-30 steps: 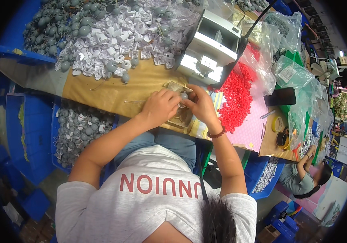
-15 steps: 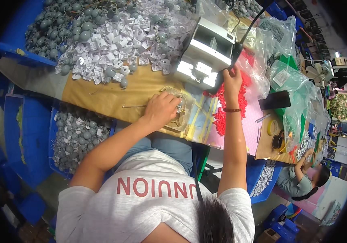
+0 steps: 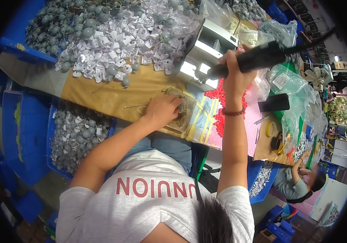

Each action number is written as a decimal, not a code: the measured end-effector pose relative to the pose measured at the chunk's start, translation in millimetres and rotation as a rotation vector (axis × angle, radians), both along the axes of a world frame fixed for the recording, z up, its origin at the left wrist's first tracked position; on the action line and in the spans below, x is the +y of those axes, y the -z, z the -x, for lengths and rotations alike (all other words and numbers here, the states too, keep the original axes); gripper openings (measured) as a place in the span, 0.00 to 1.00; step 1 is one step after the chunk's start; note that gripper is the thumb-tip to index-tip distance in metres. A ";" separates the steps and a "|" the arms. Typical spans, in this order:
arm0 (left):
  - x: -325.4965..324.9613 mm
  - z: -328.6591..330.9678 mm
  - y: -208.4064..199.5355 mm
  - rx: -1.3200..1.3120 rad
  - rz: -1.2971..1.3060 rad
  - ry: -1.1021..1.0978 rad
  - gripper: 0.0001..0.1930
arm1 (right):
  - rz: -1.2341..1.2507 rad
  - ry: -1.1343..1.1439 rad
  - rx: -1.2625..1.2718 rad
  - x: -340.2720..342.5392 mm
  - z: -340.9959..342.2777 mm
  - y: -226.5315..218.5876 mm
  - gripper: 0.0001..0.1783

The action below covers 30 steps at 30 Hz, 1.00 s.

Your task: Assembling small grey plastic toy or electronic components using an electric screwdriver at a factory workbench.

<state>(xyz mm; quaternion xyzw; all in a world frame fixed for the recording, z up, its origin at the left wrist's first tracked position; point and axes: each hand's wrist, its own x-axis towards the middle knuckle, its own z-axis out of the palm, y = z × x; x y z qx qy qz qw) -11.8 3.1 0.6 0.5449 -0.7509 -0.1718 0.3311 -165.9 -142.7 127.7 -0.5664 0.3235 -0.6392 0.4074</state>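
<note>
My right hand (image 3: 238, 77) is wrapped round a black corded electric screwdriver (image 3: 258, 58), its body slightly smeared by motion. The tool's narrow end points left, in front of a white box-shaped machine (image 3: 210, 46). Over a shallow clear tray (image 3: 186, 117) at the table's near edge, my left hand (image 3: 162, 111) is closed, fingertips pressed together. A small pale part shows at those fingertips, too covered to name. Beside that hand, a thin metal rod (image 3: 135, 106) lies on the brown table cover.
White plastic parts (image 3: 117, 46) and grey round pieces (image 3: 52, 32) are heaped at the back left. Red pieces (image 3: 220, 121) lie right of the tray. Farther right are a black phone (image 3: 274, 102), yellow tape (image 3: 271, 128) and plastic bags. A blue bin (image 3: 52, 152) stands below; another person (image 3: 299, 178) sits far right.
My right hand has moved from the machine's right side, up and slightly right, and now has the screwdriver in it. My left hand stays almost still at the tray.
</note>
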 end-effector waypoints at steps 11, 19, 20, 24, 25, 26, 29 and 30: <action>0.2 -2.3 2.4 -0.008 -0.036 0.007 0.17 | -0.267 -0.111 0.072 36.4 -14.0 7.5 0.33; 0.1 -0.6 -5.3 -0.035 -0.060 -0.006 0.16 | -0.235 -0.138 0.008 92.3 -15.6 28.2 0.35; 0.0 -0.6 -4.8 -0.035 -0.056 -0.004 0.16 | -0.244 -0.139 0.012 93.7 -15.8 31.1 0.38; 0.3 -0.6 -5.2 -0.038 -0.046 -0.006 0.15 | -0.224 -0.147 0.040 95.7 -12.5 34.4 0.39; 0.1 -0.5 -6.0 -0.040 -0.045 -0.007 0.15 | -0.205 -0.143 0.063 95.7 -11.6 36.3 0.37; -0.7 -0.6 -5.4 -0.014 -0.011 -0.004 0.15 | -0.187 -0.139 0.086 95.4 -10.3 39.7 0.34; -1.9 -2.2 -1.3 0.039 0.030 0.012 0.15 | -0.146 -0.147 0.107 101.7 -12.1 47.1 0.26; -2.1 -3.7 -1.8 0.041 0.004 0.023 0.15 | -0.136 -0.153 0.106 105.6 -12.0 49.8 0.23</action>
